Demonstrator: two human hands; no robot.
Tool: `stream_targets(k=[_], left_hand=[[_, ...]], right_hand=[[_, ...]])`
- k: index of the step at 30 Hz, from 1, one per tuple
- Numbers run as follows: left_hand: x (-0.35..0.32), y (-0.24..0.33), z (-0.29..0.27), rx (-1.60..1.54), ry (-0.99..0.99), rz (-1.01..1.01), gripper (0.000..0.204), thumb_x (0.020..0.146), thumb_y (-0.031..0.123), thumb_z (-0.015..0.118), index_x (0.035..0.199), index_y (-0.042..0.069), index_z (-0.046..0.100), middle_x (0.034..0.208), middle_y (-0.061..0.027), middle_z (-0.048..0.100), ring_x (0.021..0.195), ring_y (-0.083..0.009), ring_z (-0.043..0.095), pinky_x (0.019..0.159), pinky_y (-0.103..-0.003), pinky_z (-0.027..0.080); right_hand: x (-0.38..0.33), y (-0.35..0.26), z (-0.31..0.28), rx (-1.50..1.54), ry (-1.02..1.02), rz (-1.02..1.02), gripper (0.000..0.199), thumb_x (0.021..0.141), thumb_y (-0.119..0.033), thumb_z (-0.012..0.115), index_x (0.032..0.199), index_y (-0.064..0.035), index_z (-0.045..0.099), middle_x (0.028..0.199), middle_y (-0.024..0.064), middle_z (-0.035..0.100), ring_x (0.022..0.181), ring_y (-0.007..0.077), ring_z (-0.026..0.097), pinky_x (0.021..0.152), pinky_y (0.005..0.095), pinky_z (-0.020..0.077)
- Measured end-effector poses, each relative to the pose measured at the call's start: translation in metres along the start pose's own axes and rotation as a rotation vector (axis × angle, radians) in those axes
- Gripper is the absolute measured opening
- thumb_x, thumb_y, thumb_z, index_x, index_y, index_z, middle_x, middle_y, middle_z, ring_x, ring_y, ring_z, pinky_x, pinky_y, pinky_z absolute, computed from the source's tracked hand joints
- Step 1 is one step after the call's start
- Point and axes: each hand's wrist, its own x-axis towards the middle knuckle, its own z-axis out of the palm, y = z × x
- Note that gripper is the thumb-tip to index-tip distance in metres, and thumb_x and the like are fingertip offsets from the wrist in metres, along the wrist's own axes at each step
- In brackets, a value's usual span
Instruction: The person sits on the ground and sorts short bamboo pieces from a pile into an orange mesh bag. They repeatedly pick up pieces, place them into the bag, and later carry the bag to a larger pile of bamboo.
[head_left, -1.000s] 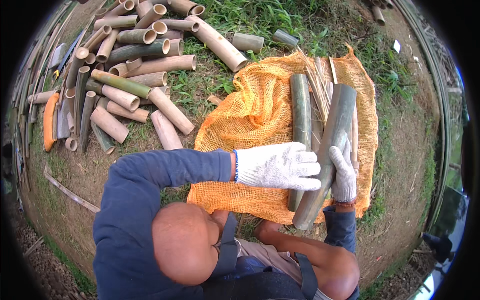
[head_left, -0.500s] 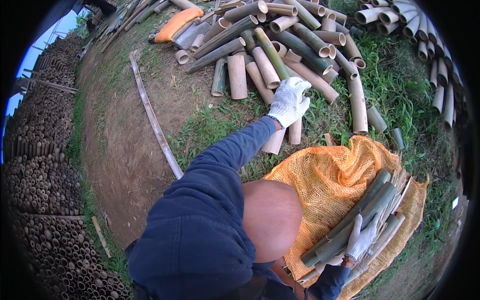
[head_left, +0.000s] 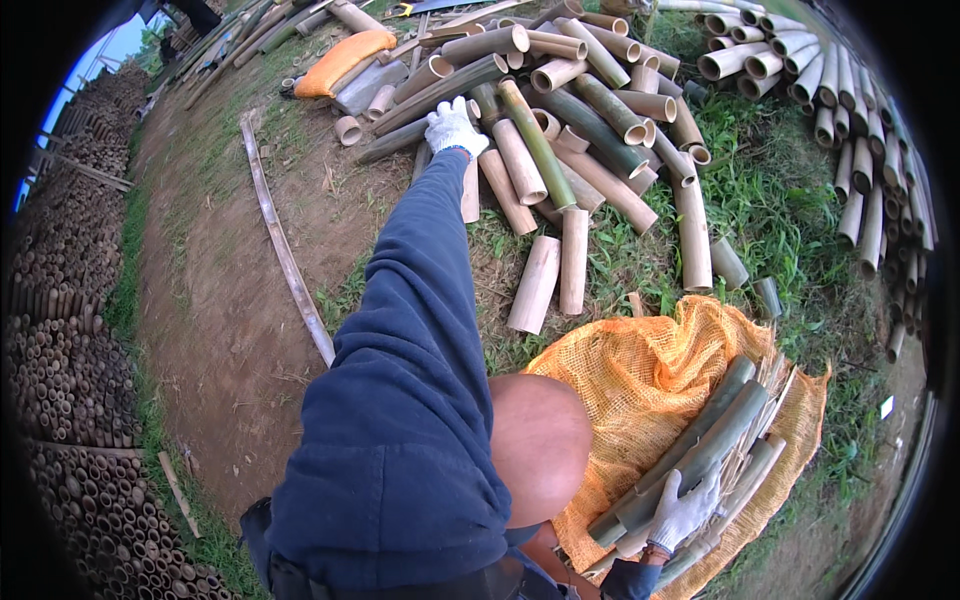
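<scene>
My left hand (head_left: 455,130), in a white knit glove, reaches out at full arm's length to the pile of cut bamboo tubes (head_left: 520,160). Its fingers are apart over a dark green tube (head_left: 392,143) at the pile's left side; the glove hides where they meet it. Down at the right, my gloved right hand (head_left: 686,508) lies with thumb and fingers spread on a bundle of bamboo pieces. That bundle has thick green tubes (head_left: 715,435) and thin split strips (head_left: 775,385), all lying on an orange mesh sack (head_left: 620,365).
Two pale bamboo tubes (head_left: 537,285) lie just below the pile. Another orange sack (head_left: 345,62) is at the upper left, and a long split bamboo strip (head_left: 275,230) crosses the dirt. Stacked bamboo (head_left: 75,400) lines the left; more tubes (head_left: 870,140) are stacked at the right.
My left hand has moved left and farther out, from the green tube in the middle to the pile's left side. The right hand remains on the bundle. The whole view has shifted slightly.
</scene>
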Motion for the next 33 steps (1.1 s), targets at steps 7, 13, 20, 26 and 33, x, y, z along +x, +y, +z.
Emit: stream_targets(k=[7, 13, 20, 26, 33], left_hand=[[0.013, 0.021, 0.007, 0.244, -0.106, 0.146, 0.059, 0.089, 0.037, 0.082, 0.142, 0.020, 0.064, 0.144, -0.0134, 0.064, 0.137, -0.0363, 0.062, 0.111, -0.058, 0.052], [0.005, 0.011, 0.006, 0.243, -0.087, 0.253, 0.048, 0.090, 0.032, 0.079, 0.137, 0.024, 0.069, 0.141, -0.0117, 0.067, 0.136, -0.0361, 0.063, 0.109, -0.059, 0.053], [-0.002, 0.028, -0.022, -0.256, -0.172, 0.254, 0.077, 0.091, 0.062, 0.075, 0.149, 0.012, 0.065, 0.136, -0.0252, 0.073, 0.127, -0.0440, 0.071, 0.113, -0.050, 0.054], [-0.017, 0.087, -0.006, 0.169, -0.173, 0.192, 0.127, 0.078, 0.085, 0.077, 0.167, 0.002, 0.039, 0.140, -0.0274, 0.071, 0.130, -0.0400, 0.071, 0.108, -0.050, 0.055], [-0.047, 0.038, -0.013, -0.124, -0.181, 0.202, 0.109, 0.081, 0.072, 0.083, 0.166, 0.014, 0.045, 0.141, -0.0245, 0.069, 0.132, -0.0429, 0.067, 0.112, -0.053, 0.054]], right_hand=[[-0.005, -0.011, 0.008, -0.165, -0.107, 0.082, 0.053, 0.096, -0.005, 0.062, 0.150, -0.0033, 0.063, 0.159, 0.0309, 0.050, 0.147, 0.0503, 0.048, 0.126, 0.0557, 0.0377], [-0.016, -0.009, 0.015, -0.041, -0.013, -0.041, 0.056, 0.104, -0.023, 0.068, 0.155, -0.0027, 0.058, 0.160, 0.0323, 0.049, 0.151, 0.0496, 0.045, 0.128, 0.0579, 0.0332], [-0.019, -0.004, -0.010, -0.035, 0.010, -0.026, 0.064, 0.109, -0.034, 0.061, 0.157, 0.0069, 0.050, 0.160, 0.0299, 0.051, 0.153, 0.0469, 0.043, 0.131, 0.0566, 0.0292], [-0.028, -0.004, -0.009, -0.003, 0.003, -0.055, 0.064, 0.112, -0.035, 0.057, 0.160, 0.0064, 0.047, 0.160, 0.0304, 0.050, 0.154, 0.0465, 0.042, 0.131, 0.0569, 0.0296], [-0.046, 0.000, -0.013, 0.069, -0.027, 0.006, 0.061, 0.113, -0.032, 0.056, 0.158, 0.0081, 0.047, 0.160, 0.0309, 0.049, 0.153, 0.0469, 0.042, 0.129, 0.0556, 0.0315]])
